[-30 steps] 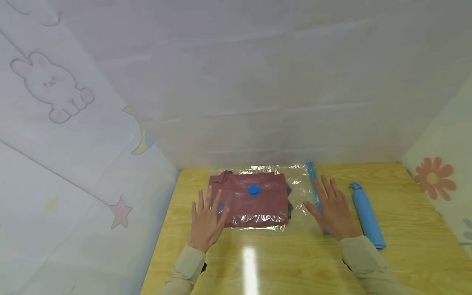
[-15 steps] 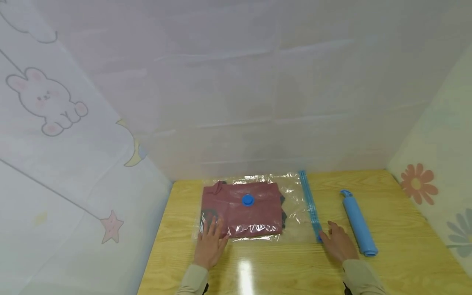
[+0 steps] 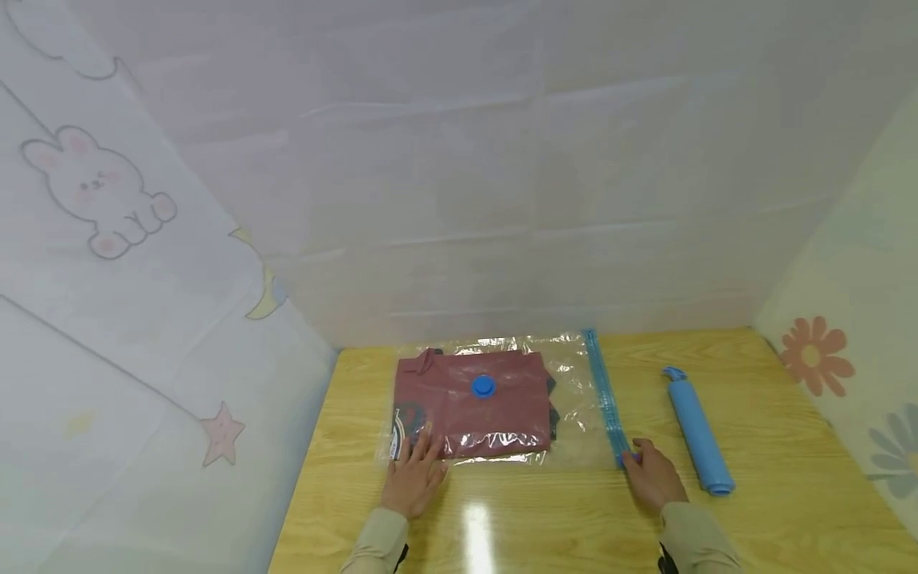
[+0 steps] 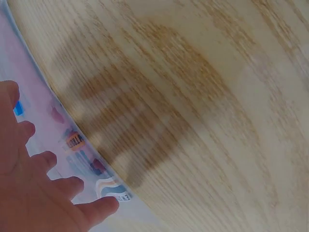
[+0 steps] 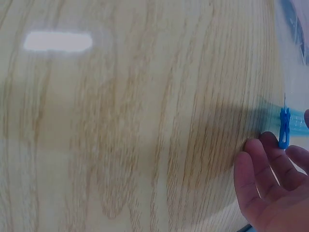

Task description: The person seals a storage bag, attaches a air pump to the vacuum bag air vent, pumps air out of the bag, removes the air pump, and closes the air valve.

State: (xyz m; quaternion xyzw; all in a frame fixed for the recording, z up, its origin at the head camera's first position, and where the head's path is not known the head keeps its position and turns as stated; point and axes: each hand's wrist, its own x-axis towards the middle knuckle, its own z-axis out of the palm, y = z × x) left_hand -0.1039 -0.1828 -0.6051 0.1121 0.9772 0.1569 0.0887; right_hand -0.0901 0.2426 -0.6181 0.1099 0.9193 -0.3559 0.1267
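Observation:
A clear vacuum storage bag [image 3: 574,430] lies flat on the table, with a folded dark red garment [image 3: 495,414] inside and a round blue valve [image 3: 484,387] on top. My left hand [image 3: 414,485] rests at the bag's near left edge with its fingers spread; the left wrist view shows these fingers over a printed part of the garment. At the near end of the blue zip strip [image 3: 605,391], my right hand [image 3: 654,482] pinches the small blue zip slider [image 5: 284,128] between thumb and fingertips. Its other fingers are bent loosely beside it.
A blue hand pump [image 3: 699,438] lies to the right of my right hand, handle toward the back. Cloth walls with printed figures, such as a rabbit [image 3: 96,191], enclose the wooden table [image 3: 545,526] at the back and sides.
Both hands have come down and toward me from over the bag. The left settled at its near left edge; the right moved to the zip slider and took hold of it.

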